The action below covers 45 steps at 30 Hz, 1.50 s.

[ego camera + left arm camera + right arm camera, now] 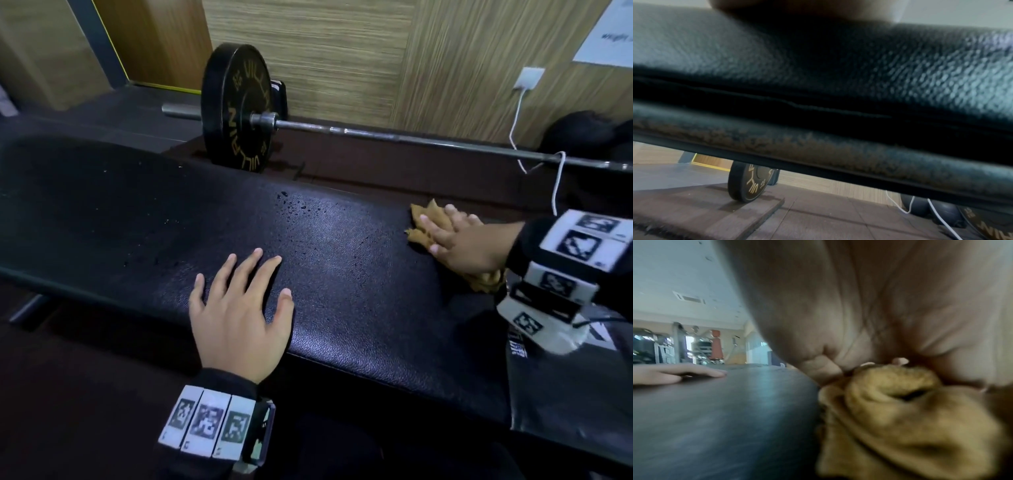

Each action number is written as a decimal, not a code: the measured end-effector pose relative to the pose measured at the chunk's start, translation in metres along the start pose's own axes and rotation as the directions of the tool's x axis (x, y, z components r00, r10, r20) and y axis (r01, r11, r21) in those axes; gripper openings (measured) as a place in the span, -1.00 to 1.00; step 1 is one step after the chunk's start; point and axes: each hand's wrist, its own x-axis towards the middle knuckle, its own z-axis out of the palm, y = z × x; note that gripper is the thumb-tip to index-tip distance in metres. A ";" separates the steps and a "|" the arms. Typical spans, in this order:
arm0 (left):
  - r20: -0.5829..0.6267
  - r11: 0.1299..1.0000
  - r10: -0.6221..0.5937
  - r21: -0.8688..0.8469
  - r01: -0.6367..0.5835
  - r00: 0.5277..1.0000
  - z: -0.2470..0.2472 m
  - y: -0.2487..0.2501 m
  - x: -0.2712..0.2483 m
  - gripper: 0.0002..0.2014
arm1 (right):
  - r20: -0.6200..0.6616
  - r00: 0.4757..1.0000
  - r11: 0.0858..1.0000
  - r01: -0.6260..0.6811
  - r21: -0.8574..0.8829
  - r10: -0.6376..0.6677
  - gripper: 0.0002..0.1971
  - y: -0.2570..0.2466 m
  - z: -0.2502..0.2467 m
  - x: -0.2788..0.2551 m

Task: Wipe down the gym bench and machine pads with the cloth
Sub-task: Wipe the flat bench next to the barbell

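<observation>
A long black padded gym bench (342,274) runs across the head view, with small droplets on its middle. My left hand (239,301) lies flat on the near edge, fingers spread and straight. My right hand (459,240) presses a crumpled tan cloth (423,224) flat against the pad near its right end, fingers extended over it. In the right wrist view the cloth (900,418) bunches under my palm on the bench (715,418), and my left hand (678,374) shows far off. The left wrist view shows only the bench side (838,73) from below.
A barbell (394,135) with a black weight plate (236,106) lies on the floor behind the bench by the wood-panelled wall. A white cable (517,120) hangs from a wall socket (529,78). Dark balls (941,209) sit under the bench's far side.
</observation>
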 end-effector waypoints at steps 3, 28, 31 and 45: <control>0.026 1.000 0.004 0.004 -0.005 1.000 -0.002 0.001 0.000 -0.54 | 0.035 0.999 0.999 0.031 0.038 -0.032 -0.40 -0.024 0.008 -0.016; 0.230 0.959 -0.239 0.210 0.191 0.943 -0.011 -0.091 0.072 -0.27 | -0.049 0.999 0.923 0.011 0.385 0.008 -0.48 -0.015 -0.042 0.092; 0.239 0.955 -0.247 0.224 0.194 0.939 -0.008 -0.095 0.072 -0.25 | -0.073 0.997 0.925 0.044 0.377 -0.018 -0.50 -0.012 -0.037 0.105; 0.610 0.918 -0.393 0.297 0.261 0.689 -0.029 -0.086 0.090 -0.21 | -0.075 0.995 0.972 0.079 0.222 -0.063 -0.57 -0.004 -0.028 0.105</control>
